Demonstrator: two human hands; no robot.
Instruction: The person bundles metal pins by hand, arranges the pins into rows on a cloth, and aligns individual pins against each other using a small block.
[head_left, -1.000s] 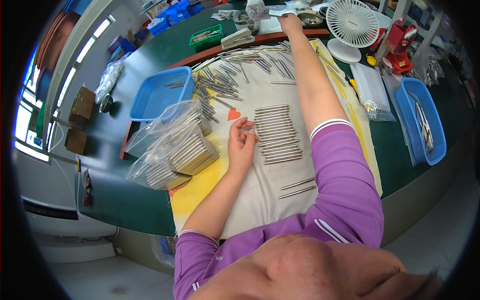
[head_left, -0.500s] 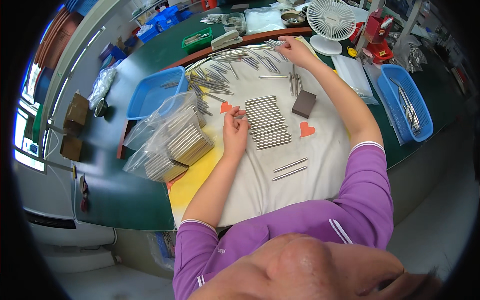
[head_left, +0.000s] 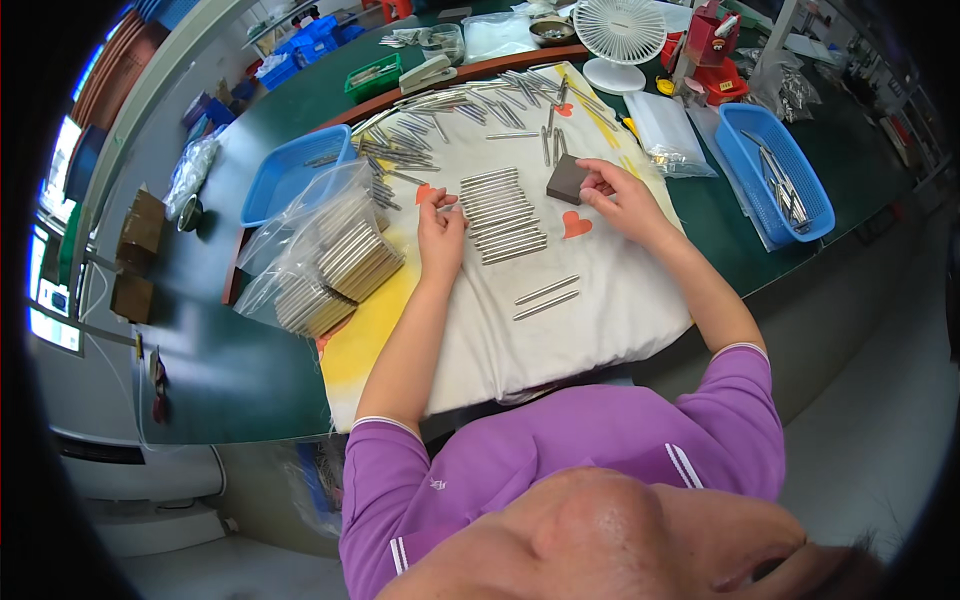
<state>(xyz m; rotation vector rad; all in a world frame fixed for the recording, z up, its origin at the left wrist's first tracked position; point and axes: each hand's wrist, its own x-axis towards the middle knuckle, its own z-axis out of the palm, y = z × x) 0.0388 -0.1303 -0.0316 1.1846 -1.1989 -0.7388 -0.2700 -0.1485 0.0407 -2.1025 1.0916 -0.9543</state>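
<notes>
Slim silver metal rods [head_left: 503, 215] lie side by side in a neat row on a pale cloth [head_left: 480, 340]. My left hand [head_left: 440, 235] rests at the row's left side, its fingers curled in; whatever they hold, if anything, is hidden. At the right of the row, my right hand [head_left: 622, 200] has its thumb and fingers closed on the right end of a dark brown block [head_left: 566, 180]. Two separate rods [head_left: 547, 298] lie nearer to me. Beyond the row spreads a loose heap of rods [head_left: 400, 150], with a few upright-lying ones beside the block.
Plastic bags of stacked rods [head_left: 350, 262] stand left of my left hand. A blue basket [head_left: 262, 190] sits behind them, another blue basket [head_left: 815, 190] at the right. A white fan [head_left: 620, 35], a green tray [head_left: 372, 78] and a clear bag [head_left: 665, 130] are at the back.
My right hand has come back from the far heap of rods to the dark block. My left hand stays beside the row. The whole view has shifted slightly.
</notes>
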